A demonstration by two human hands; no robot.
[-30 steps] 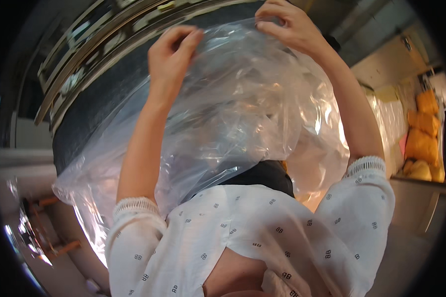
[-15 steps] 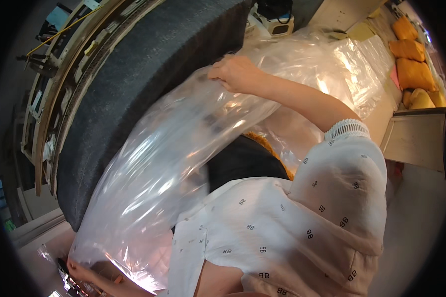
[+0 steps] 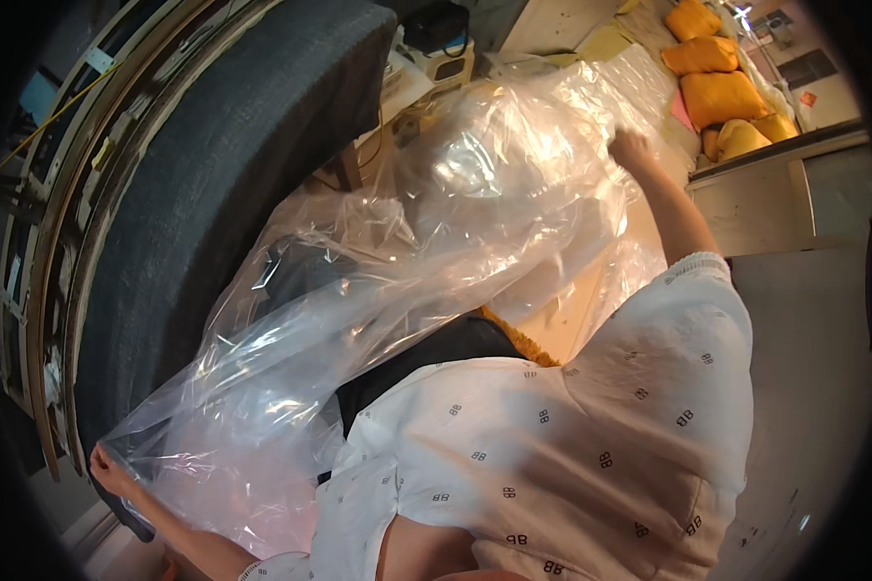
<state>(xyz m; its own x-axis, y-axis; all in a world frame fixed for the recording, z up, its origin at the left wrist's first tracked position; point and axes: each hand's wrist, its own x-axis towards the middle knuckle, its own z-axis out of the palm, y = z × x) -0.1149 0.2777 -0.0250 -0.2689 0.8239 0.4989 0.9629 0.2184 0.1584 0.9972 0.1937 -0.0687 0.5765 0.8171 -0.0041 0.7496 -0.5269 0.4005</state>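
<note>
A large, clear plastic sheet stretches in shiny folds across my front, partly over the dark grey fabric-covered surface. At the lower left, my left hand pinches an edge of the sheet and draws it into a taut point. Farther off on the right, my right hand is closed at the sheet's far right edge. The fingers there are small and slightly blurred, but the film gathers up to them. Through the sheet, dark cloth on my lap shows, bordered by a fuzzy orange-brown edge.
A curved wood and metal frame runs along the left side. Behind the sheet stand a white box and a black bag-like thing. Several orange cushion-like bundles are stacked at the far right, above a pale cabinet.
My right hand has swept far to the right, away from the grey fabric edge, and the sheet's far part has bunched up and billowed. My left hand has risen slightly. The view has shifted.
</note>
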